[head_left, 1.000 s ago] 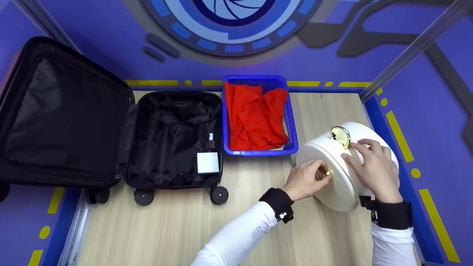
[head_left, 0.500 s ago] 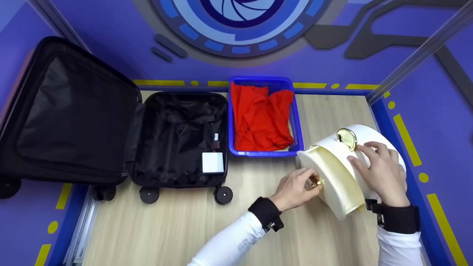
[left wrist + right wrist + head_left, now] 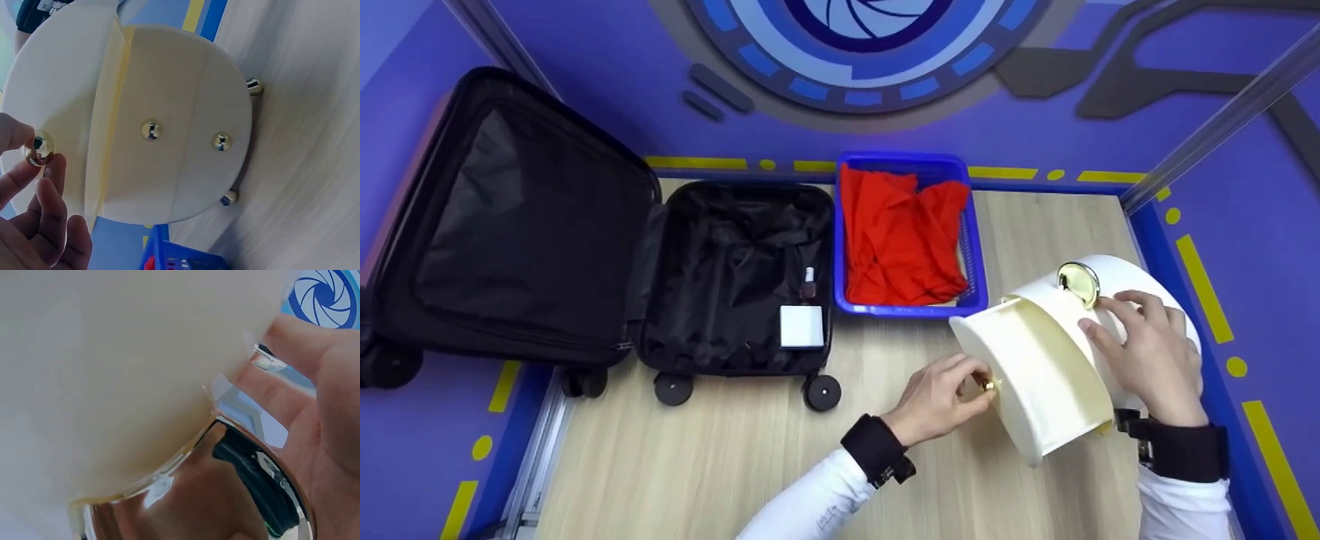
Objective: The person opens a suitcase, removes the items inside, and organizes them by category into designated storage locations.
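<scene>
A white rounded jewelry box [image 3: 1162,281] stands at the right of the table, its top drawer [image 3: 1027,345] pulled out to the left. My left hand [image 3: 937,397] pinches the gold knob [image 3: 42,149] on that drawer's front between thumb and fingers. Two lower drawers, each with a gold knob [image 3: 151,130], are closed in the left wrist view. Over the box's top lies my right hand [image 3: 1159,356], fingers spread and touching beside the round gold handle [image 3: 1080,285]. That handle looms large and shiny in the right wrist view. The drawer's inside shows only pale cream surface.
A blue basket [image 3: 979,259] holding red cloth [image 3: 900,240] stands at the back middle. Left of it lies an open black suitcase [image 3: 720,300], with a small white square box [image 3: 801,327] and a nail polish bottle [image 3: 808,285] inside. A purple wall [image 3: 1275,300] borders the right side.
My left hand has pulled the top drawer out of the box, moving left and toward me. The drawer was shut one second ago. My right hand stays on the box top.
</scene>
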The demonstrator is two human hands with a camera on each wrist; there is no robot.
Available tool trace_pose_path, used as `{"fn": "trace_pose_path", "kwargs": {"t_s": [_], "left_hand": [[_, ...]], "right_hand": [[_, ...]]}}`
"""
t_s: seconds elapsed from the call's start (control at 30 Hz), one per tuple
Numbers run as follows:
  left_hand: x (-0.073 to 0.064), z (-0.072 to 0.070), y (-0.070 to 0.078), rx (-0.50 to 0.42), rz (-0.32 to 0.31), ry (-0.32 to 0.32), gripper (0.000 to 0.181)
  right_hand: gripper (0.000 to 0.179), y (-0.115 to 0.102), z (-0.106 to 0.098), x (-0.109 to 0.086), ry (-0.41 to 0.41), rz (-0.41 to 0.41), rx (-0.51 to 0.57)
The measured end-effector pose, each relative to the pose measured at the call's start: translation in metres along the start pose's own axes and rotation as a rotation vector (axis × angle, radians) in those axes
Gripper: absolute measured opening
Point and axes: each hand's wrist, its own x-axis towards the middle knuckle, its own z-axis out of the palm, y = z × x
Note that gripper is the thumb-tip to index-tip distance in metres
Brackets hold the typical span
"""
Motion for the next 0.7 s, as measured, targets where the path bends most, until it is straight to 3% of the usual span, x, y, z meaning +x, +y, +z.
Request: {"fn": "trace_pose_path", "kwargs": {"t_s": [0.4,0.6,0.7], "left_hand": [[-0.007,0.010,-0.005,-0.045,-0.065,0.009,0.018],[-0.009,0.006,-0.007,-0.043,-0.061,-0.007,0.021],[-0.008,-0.001,-0.012,-0.028,-0.042,0.015,0.024]], "right_hand": [[0.050,0.001,0.002,-0.001,0.010,0.001,0.003],[0.049,0.000,0.002,0.000,0.006,0.002,0.002],[0.050,0.001,0.000,0.000,0.006,0.003,-0.001]]}}
